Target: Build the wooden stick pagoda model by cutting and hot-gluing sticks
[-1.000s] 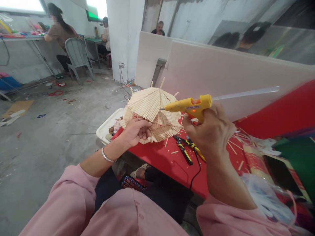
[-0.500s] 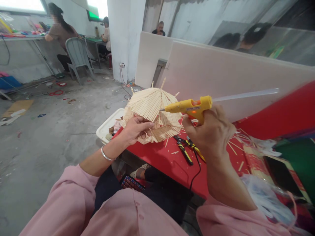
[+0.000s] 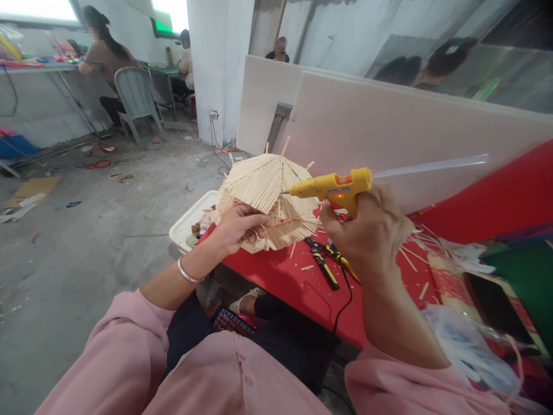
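A model pavilion of thin wooden sticks, with a tiered, slatted roof, stands on the red table. My left hand is closed at the near edge of its upper roof, thumb and fingers pinching there; the fingertips are partly hidden. In my right hand is a yellow hot glue gun, gripped by its handle. Its metal nozzle points left and meets the roof's right ridge, or nearly so. The small light on its side glows orange, and a clear glue stick juts from the back.
Pliers with black-and-yellow handles lie below the model, beside the gun's black cord. Cut sticks, a plastic bag and a phone are at the right. A white tray sits left; a pale board stands behind. People sit farther off.
Almost nothing differs. Both hands, the glue gun and the stick model keep their places, with only a slight shift of the view.
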A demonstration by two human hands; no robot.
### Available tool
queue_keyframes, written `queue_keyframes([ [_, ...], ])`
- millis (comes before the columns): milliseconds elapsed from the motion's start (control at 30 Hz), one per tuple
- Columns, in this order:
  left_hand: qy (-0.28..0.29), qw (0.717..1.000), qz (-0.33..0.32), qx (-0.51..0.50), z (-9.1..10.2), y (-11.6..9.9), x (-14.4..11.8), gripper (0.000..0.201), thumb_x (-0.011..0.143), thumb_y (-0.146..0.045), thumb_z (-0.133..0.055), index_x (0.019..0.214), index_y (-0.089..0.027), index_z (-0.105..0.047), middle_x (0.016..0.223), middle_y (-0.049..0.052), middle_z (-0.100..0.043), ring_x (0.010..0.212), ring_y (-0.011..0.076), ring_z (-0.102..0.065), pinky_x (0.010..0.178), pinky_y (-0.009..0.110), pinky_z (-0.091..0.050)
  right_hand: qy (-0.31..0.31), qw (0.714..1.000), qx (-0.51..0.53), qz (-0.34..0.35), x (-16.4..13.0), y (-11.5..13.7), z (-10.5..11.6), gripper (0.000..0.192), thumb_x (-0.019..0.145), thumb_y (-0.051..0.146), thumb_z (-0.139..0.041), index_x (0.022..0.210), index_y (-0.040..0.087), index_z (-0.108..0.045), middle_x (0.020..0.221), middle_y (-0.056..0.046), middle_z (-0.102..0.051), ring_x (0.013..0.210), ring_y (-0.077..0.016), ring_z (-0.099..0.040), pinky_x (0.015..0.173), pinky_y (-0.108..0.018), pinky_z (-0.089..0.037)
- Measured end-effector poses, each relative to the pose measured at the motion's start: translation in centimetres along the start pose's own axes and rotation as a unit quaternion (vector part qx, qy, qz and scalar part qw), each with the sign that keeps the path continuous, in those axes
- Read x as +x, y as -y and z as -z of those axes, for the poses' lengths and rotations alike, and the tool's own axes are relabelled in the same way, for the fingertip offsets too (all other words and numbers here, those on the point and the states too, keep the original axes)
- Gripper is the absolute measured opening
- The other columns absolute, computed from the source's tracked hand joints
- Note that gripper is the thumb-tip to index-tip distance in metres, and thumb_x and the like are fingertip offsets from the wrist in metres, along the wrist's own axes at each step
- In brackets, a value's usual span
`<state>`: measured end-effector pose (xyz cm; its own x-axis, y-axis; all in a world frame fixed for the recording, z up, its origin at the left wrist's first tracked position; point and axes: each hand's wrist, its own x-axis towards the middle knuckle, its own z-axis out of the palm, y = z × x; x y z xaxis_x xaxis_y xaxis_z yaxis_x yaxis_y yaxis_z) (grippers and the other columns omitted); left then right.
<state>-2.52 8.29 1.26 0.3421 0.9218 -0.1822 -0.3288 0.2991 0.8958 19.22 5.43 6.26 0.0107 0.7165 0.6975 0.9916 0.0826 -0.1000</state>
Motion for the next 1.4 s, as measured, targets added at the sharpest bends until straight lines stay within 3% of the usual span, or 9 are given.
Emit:
queue_keyframes([
  [200, -0.053, 0.998, -0.032, 0.026, 0.9, 0.0, -2.2, 0.020, 0.070, -0.023, -0.083, 0.079, -0.015, -0.067, 0.061, -0.002, -0.067, 0.040, 0.0049, -0.052, 0.035, 0.016, -0.035, 0.016, 0.997, 0.006, -0.072, -0.4, -0.9, 1.3, 0.025, 0.083, 0.046, -0.061, 0.091, 0.023, -0.057, 0.092, -0.011, -0.063, 0.083, -0.0261, -0.060, 0.069, -0.037, -0.040],
  [367, -0.132, 0.976, -0.141, 0.098, 0.2, 0.4, -7.7, 0.013, 0.081, -0.034, -0.077, 0.081, -0.022, -0.070, 0.061, -0.003, -0.065, 0.040, 0.0060, -0.050, 0.035, 0.019, -0.032, 0.073, 0.978, 0.038, -0.194, -3.4, -5.3, 3.1, 0.038, 0.070, 0.045, -0.070, 0.090, 0.026, -0.044, 0.075, -0.002, -0.058, 0.071, -0.0196, -0.055, 0.069, -0.036, -0.040],
  [467, -0.052, 0.979, -0.124, 0.151, -1.5, 2.1, -9.2, 0.015, 0.087, -0.035, -0.071, 0.079, -0.023, -0.073, 0.061, -0.001, -0.066, 0.043, 0.0083, -0.053, 0.039, 0.021, -0.035, 0.119, 0.958, 0.019, -0.258, -7.2, -8.7, 3.7, 0.043, 0.065, 0.050, -0.070, 0.083, 0.028, -0.038, 0.074, -0.002, -0.056, 0.068, -0.0173, -0.050, 0.066, -0.035, -0.038],
  [600, 0.122, 0.943, -0.091, 0.295, -4.3, 7.2, -6.3, 0.014, 0.088, -0.027, -0.069, 0.077, -0.020, -0.074, 0.070, 0.002, -0.069, 0.053, 0.0105, -0.058, 0.052, 0.023, -0.046, 0.204, 0.932, 0.005, -0.299, -14.0, -13.0, 3.4, 0.041, 0.064, 0.060, -0.063, 0.072, 0.028, -0.039, 0.066, 0.000, -0.052, 0.062, -0.0168, -0.046, 0.064, -0.036, -0.038],
  [733, 0.055, 0.870, -0.156, 0.465, -6.0, 13.0, -0.6, 0.012, 0.084, -0.013, -0.064, 0.082, -0.018, -0.075, 0.091, 0.006, -0.072, 0.078, 0.0157, -0.065, 0.075, 0.028, -0.051, 0.278, 0.908, 0.019, -0.313, -20.1, -16.6, 2.5, 0.035, 0.069, 0.060, -0.056, 0.077, 0.026, -0.053, 0.068, -0.003, -0.058, 0.065, -0.0219, -0.053, 0.063, -0.036, -0.041],
  [833, 0.030, 0.818, -0.179, 0.546, -6.7, 15.4, 2.8, 0.015, 0.087, -0.011, -0.059, 0.086, -0.015, -0.074, 0.099, 0.010, -0.072, 0.093, 0.0210, -0.066, 0.088, 0.033, -0.051, 0.292, 0.910, 0.023, -0.295, -22.9, -18.7, 1.2, 0.031, 0.072, 0.055, -0.055, 0.080, 0.025, -0.058, 0.078, -0.008, -0.064, 0.074, -0.0261, -0.060, 0.065, -0.037, -0.044],
  [1000, 0.010, 0.758, -0.197, 0.621, -7.6, 16.3, 5.7, 0.022, 0.091, -0.008, -0.053, 0.094, -0.016, -0.074, 0.099, 0.011, -0.072, 0.096, 0.0233, -0.066, 0.091, 0.036, -0.050, 0.287, 0.930, -0.013, -0.230, -24.8, -20.6, -0.9, 0.031, 0.077, 0.051, -0.054, 0.084, 0.022, -0.063, 0.083, -0.009, -0.063, 0.082, -0.0271, -0.059, 0.069, -0.037, -0.044],
  [1300, 0.046, 0.705, -0.125, 0.697, -8.6, 17.6, 5.8, 0.014, 0.096, -0.025, -0.061, 0.098, -0.017, -0.072, 0.112, 0.013, -0.068, 0.098, 0.0261, -0.065, 0.076, 0.033, -0.048, 0.244, 0.956, 0.006, -0.164, -24.9, -20.7, -2.2, 0.028, 0.083, 0.049, -0.056, 0.075, 0.022, -0.057, 0.077, -0.006, -0.052, 0.079, -0.0252, -0.053, 0.076, -0.039, -0.045],
  [1400, 0.037, 0.707, -0.098, 0.699, -8.9, 17.9, 5.7, 0.013, 0.097, -0.022, -0.058, 0.094, -0.017, -0.069, 0.114, 0.015, -0.067, 0.094, 0.0256, -0.066, 0.072, 0.033, -0.047, 0.239, 0.955, 0.008, -0.173, -24.9, -20.6, -2.3, 0.027, 0.082, 0.048, -0.056, 0.078, 0.021, -0.059, 0.079, -0.006, -0.053, 0.081, -0.0258, -0.053, 0.076, -0.039, -0.045],
])
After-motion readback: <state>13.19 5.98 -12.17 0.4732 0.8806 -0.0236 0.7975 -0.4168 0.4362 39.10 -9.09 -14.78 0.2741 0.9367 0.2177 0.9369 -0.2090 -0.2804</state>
